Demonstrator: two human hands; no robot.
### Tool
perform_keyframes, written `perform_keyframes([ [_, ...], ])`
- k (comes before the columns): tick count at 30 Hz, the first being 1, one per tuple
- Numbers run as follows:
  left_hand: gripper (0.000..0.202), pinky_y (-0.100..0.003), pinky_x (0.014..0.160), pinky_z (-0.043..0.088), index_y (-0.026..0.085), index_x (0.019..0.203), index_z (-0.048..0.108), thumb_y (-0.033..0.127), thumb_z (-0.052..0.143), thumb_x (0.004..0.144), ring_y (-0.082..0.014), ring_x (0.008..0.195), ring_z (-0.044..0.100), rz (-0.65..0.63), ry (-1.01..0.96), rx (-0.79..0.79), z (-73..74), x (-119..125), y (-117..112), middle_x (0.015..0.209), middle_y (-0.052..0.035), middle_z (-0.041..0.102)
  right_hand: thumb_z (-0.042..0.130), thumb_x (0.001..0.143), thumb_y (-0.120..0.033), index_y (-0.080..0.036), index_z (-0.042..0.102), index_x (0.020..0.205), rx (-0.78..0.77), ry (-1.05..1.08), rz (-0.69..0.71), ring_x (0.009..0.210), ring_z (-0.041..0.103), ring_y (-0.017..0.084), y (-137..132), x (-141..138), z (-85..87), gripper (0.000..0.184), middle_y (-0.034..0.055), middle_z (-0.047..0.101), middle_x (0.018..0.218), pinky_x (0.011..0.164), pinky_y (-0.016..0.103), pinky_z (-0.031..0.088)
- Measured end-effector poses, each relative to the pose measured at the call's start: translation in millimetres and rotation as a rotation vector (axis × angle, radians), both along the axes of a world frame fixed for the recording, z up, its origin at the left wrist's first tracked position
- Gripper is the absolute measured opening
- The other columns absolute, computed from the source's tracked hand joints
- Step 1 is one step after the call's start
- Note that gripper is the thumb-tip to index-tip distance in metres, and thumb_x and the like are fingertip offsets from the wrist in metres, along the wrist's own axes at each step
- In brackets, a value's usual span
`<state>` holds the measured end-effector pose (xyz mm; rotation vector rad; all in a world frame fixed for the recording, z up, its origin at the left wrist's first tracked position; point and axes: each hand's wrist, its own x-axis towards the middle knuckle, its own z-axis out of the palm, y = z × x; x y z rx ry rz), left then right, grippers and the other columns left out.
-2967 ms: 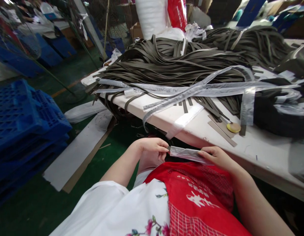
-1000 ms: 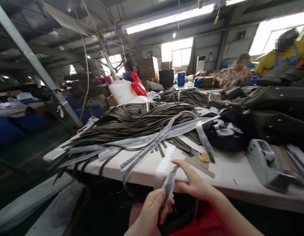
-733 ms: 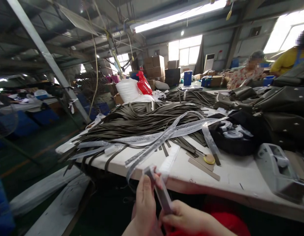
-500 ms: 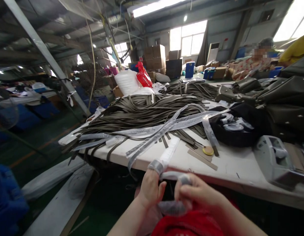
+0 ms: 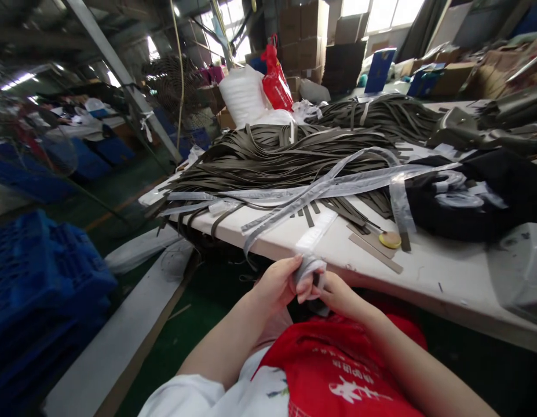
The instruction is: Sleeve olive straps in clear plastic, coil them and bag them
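Observation:
Both hands meet just below the front edge of the white table [image 5: 424,272]. My left hand [image 5: 280,282] and my right hand [image 5: 339,292] pinch a crumpled, folded-up length of clear plastic strip [image 5: 310,268] between their fingers. A flat white strip [image 5: 319,227] lies on the table just above the hands. Long clear plastic strips [image 5: 338,182] drape over a big heap of dark olive straps [image 5: 285,156].
A small round yellow disc [image 5: 390,239] and loose brown strips [image 5: 375,252] lie on the table. A tape dispenser [image 5: 518,272] stands at the right. Dark bags [image 5: 481,200] fill the right side. Blue pallets [image 5: 37,278] are stacked on the green floor at left.
The view has tipped down from the hall towards my lap. The plastic strip, held stretched flat between both hands earlier, is now bunched up between my fingers.

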<state>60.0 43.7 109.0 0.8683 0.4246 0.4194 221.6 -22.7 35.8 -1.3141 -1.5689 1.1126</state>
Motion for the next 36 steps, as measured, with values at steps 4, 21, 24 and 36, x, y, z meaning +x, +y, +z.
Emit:
perform_keyframes([
  [4, 0.044, -0.038, 0.088, 0.049, 0.007, 0.109, 0.064, 0.046, 0.052, 0.092, -0.0105, 0.052, 0.052, 0.201, -0.105, 0.091, 6.7, 2, 12, 0.061, 0.003, 0.052, 0.05, 0.094, -0.048, -0.014, 0.071, 0.1, -0.2, 0.089, 0.166, 0.072, 0.06, 0.018, -7, -16, -13.2, 0.04, 0.0044, 0.065, 0.078, 0.072, 0.031, 0.05],
  [21, 0.066, -0.026, 0.043, 0.028, 0.016, 0.063, 0.061, 0.069, 0.035, 0.091, -0.0108, 0.035, 0.037, 0.02, 0.437, 0.569, -36.1, 5, 9, 0.04, 0.0019, 0.044, 0.063, 0.081, -0.036, -0.018, 0.063, 0.115, 0.191, -0.223, -0.298, 0.108, 0.061, 0.028, 3, 55, 17.9, 0.039, 0.0114, 0.067, 0.114, 0.097, 0.042, 0.047],
  [24, 0.069, -0.025, 0.039, 0.031, 0.013, 0.064, 0.063, 0.074, 0.042, 0.085, -0.0096, 0.029, 0.034, 0.003, 0.287, 0.255, -29.5, 6, 9, 0.032, 0.0047, 0.037, 0.058, 0.083, -0.026, -0.019, 0.053, 0.131, 0.197, -0.163, -0.112, 0.119, 0.057, 0.027, 0, 34, 10.1, 0.049, 0.0121, 0.061, 0.13, 0.103, 0.042, 0.044],
  [36, 0.058, -0.033, 0.074, 0.052, 0.007, 0.097, 0.066, 0.059, 0.042, 0.093, -0.0123, 0.051, 0.054, 0.293, 0.073, 0.089, -14.5, 6, 26, 0.058, -0.0002, 0.056, 0.052, 0.092, -0.044, -0.016, 0.069, 0.094, -0.219, 0.053, 0.111, 0.068, 0.057, 0.017, -2, -2, -16.5, 0.033, 0.0019, 0.063, 0.073, 0.067, 0.029, 0.047],
])
